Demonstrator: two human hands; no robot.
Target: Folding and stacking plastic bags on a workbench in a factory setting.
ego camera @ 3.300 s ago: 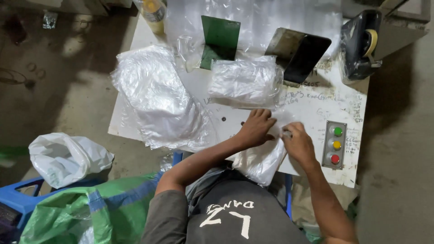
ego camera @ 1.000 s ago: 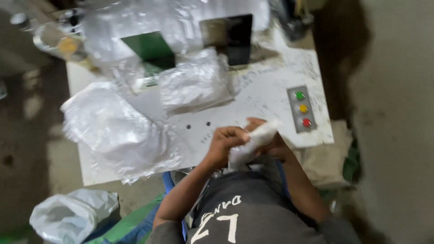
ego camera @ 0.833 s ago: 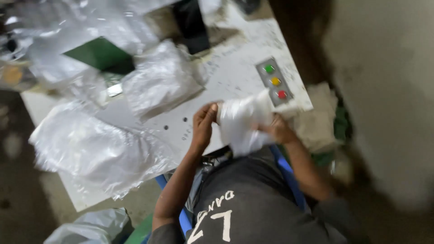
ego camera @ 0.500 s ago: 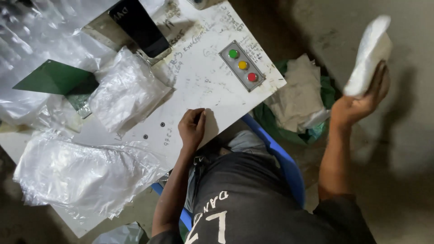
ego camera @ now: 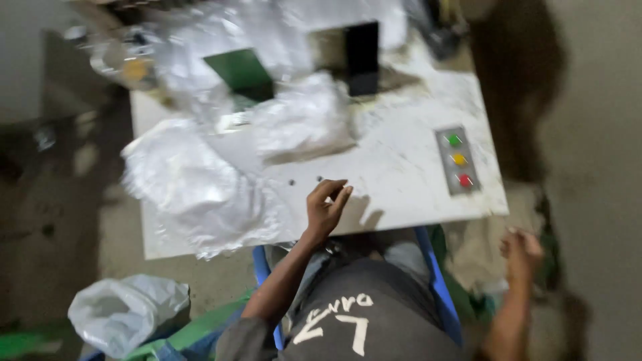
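Head view, blurred by motion: the left hand (ego camera: 326,208) rests with loosely curled, empty fingers on the near edge of the white marbled worktable (ego camera: 401,174), just right of a crumpled heap of clear plastic bags (ego camera: 200,190). The right hand (ego camera: 523,251) hangs off the table's right side, below the grey panel of green, yellow and red buttons (ego camera: 457,160); whether it grips anything cannot be told.

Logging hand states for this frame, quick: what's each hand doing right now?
Left hand: open, fingers curled, empty, resting on the white table.
Right hand: off the table's right edge, blurred; cannot tell if it holds anything.
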